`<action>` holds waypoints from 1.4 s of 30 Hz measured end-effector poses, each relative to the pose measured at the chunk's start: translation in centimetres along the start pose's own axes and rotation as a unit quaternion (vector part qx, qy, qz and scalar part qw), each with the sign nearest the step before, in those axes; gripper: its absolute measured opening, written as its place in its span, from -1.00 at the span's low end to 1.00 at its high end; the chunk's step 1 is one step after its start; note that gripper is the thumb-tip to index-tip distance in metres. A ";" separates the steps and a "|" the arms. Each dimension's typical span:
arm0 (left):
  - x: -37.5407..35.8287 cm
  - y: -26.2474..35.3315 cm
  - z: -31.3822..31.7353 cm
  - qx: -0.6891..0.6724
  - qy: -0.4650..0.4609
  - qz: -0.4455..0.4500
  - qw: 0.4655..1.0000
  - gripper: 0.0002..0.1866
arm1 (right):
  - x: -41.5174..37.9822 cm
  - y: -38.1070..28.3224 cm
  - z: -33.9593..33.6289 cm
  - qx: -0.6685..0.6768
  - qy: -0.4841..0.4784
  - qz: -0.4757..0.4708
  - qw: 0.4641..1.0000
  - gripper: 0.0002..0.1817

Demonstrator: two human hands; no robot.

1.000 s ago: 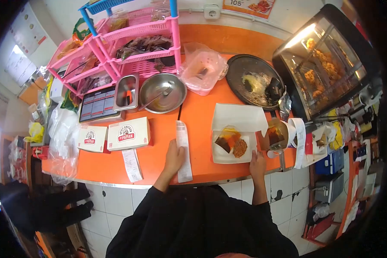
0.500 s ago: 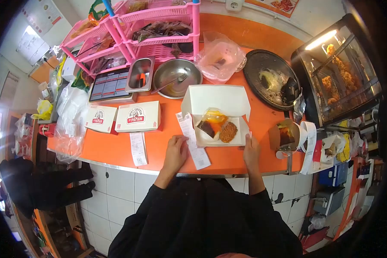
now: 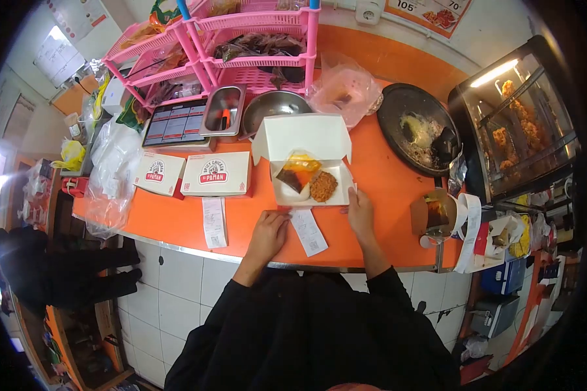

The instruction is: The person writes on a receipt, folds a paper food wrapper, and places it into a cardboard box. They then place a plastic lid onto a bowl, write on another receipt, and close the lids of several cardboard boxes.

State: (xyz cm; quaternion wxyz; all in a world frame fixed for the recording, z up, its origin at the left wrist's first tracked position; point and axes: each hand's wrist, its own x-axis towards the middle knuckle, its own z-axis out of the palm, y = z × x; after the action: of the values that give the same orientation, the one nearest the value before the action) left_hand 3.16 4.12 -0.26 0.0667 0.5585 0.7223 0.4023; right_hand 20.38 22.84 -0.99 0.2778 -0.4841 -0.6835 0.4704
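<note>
An open white cardboard meal box [image 3: 302,137] stands on the orange counter with its lid raised. Inside are a piece of fried chicken [image 3: 323,187], a tied bag of orange sauce [image 3: 304,163] and a dark packet [image 3: 289,179]. My right hand [image 3: 361,214] grips the box's front right corner, thumb over the rim. A paper receipt [image 3: 309,232] lies partly under the box's front. My left hand [image 3: 270,233] rests on the counter, its curled fingers at the receipt's left edge.
Two closed printed boxes [image 3: 216,174] [image 3: 158,174] sit left, a second receipt [image 3: 214,222] before them. Behind are a steel bowl [image 3: 274,103], a tablet [image 3: 175,124] and a pink rack [image 3: 261,58]. A black pan [image 3: 416,130] and chicken warmer [image 3: 515,117] stand right.
The meal box has slid left over the upper part of the receipt, my right hand moving with it. My left hand stays near the receipt's edge. The view has shifted slightly.
</note>
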 end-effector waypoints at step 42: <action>8.3 4.1 -6.7 -0.149 -0.134 -0.267 0.942 -0.32 | 4.1 -5.7 -5.0 0.161 -0.308 -0.013 0.937 -0.54</action>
State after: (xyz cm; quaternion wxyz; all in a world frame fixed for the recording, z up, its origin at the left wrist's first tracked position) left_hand -0.45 8.05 9.78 0.3509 0.3773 0.7612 0.3939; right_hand 20.76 28.06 5.89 0.1339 -0.2548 -0.6573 0.6965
